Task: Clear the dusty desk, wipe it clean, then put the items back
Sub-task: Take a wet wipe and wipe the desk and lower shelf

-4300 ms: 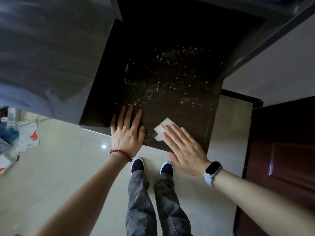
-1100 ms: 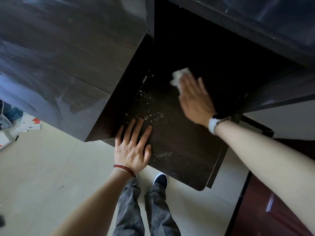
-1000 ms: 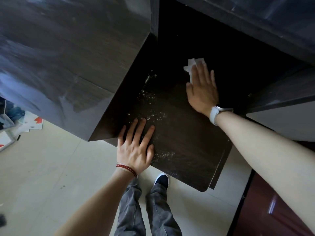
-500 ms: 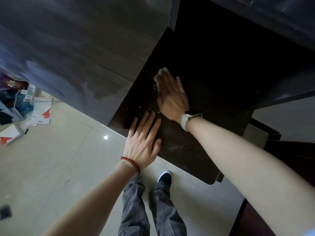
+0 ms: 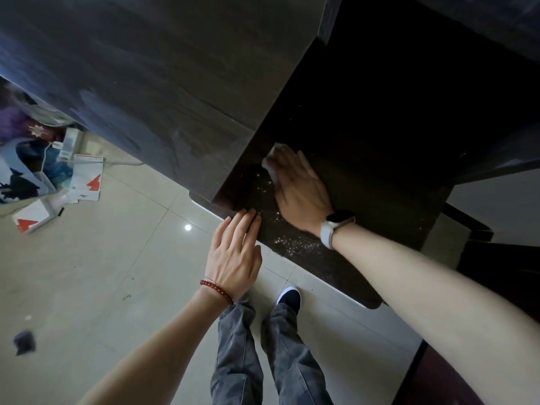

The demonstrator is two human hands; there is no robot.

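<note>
Wiping is in hand: right hand (image 5: 298,190) presses flat on the white cloth (image 5: 270,160); left hand (image 5: 235,252), open, braces the worktop (image 5: 380,200) edge. Draw remaining dust specks (image 5: 295,244) toward the front edge in overlapping strokes.

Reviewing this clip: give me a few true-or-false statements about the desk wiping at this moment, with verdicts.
1. The right hand presses a white wipe flat on the desk. True.
2. The desk is free of dust. False: pale specks of dust lie near its front edge.
3. The left hand grips a spray bottle. False: it holds nothing, its fingertips resting on the desk edge.
4. The right wrist wears a watch. True.
5. The left wrist wears a red bracelet. True.
</note>
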